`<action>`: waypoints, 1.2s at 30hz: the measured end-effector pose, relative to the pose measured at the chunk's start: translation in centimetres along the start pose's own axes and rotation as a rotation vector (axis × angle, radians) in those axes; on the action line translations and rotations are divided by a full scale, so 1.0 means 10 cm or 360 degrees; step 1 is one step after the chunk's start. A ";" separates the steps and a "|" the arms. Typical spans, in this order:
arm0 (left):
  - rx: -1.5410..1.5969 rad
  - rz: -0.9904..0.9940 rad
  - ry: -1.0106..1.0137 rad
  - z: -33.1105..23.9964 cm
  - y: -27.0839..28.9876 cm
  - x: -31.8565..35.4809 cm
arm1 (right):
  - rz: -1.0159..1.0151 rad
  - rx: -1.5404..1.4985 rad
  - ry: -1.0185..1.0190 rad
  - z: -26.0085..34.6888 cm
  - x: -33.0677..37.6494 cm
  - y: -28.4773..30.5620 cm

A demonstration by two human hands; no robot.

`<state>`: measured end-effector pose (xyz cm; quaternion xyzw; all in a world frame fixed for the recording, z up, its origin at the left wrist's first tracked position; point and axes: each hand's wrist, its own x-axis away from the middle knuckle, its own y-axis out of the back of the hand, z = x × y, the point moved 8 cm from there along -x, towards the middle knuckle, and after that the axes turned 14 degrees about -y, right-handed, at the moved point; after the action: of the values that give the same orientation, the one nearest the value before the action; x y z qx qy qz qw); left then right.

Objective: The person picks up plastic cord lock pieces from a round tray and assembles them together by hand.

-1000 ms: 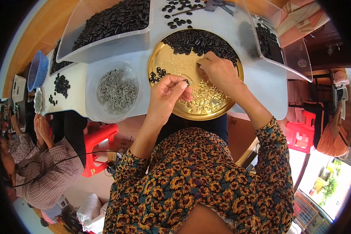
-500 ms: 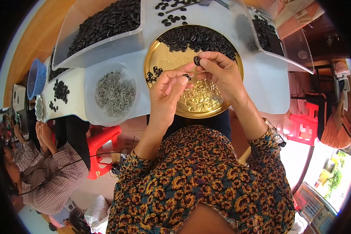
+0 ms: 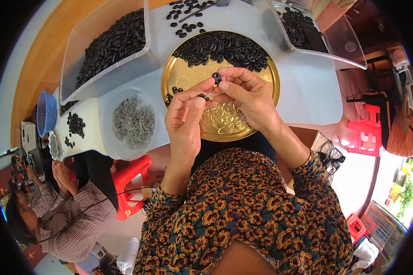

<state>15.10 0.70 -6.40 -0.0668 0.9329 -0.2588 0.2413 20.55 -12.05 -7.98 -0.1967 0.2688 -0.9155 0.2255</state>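
Observation:
My right hand [image 3: 254, 98] pinches a black oval piece [image 3: 217, 78] with holes through it between thumb and fingertips. Close below and to the left, my left hand [image 3: 184, 114] has thumb and fingers closed on a second small black piece [image 3: 203, 97]. Its fingertips meet or nearly meet the oval piece; contact is unclear. Both hands are above a round gold tray [image 3: 182, 68]. Many black oval pieces [image 3: 222, 48] are heaped along its far side, small bent metal pieces [image 3: 227, 117] lie at its near side, and a few black pieces [image 3: 173, 94] rest at the left.
Left of the tray stands a round clear bowl [image 3: 109, 142] of silvery metal pieces [image 3: 134, 123]. Clear bins of black pieces [image 3: 112, 46] [image 3: 303, 32] stand at far left and far right. Loose black ovals [image 3: 188, 30] lie behind the tray. Another person [image 3: 80, 215] sits at left.
The whole view has shifted slightly. My hands have drawn closer together, and the oval piece in my right hand has turned, so its holes show. Both hands keep their pieces.

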 end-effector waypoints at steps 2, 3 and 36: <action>-0.0010 -0.0012 0.0003 0.01 -0.01 0.00 | -0.0041 0.0121 0.0066 0.02 -0.01 0.01; -0.0001 -0.0025 -0.0001 0.00 -0.02 -0.01 | -0.0040 0.0119 0.0069 0.03 0.00 0.00; -0.0146 -0.0224 0.0125 0.19 0.07 0.01 | -0.0137 -0.0118 -0.0100 -0.05 0.06 0.10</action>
<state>15.91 0.37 -8.24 -0.1328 0.9455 -0.2346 0.1825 20.16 -12.89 -8.79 -0.2451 0.2865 -0.9072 0.1867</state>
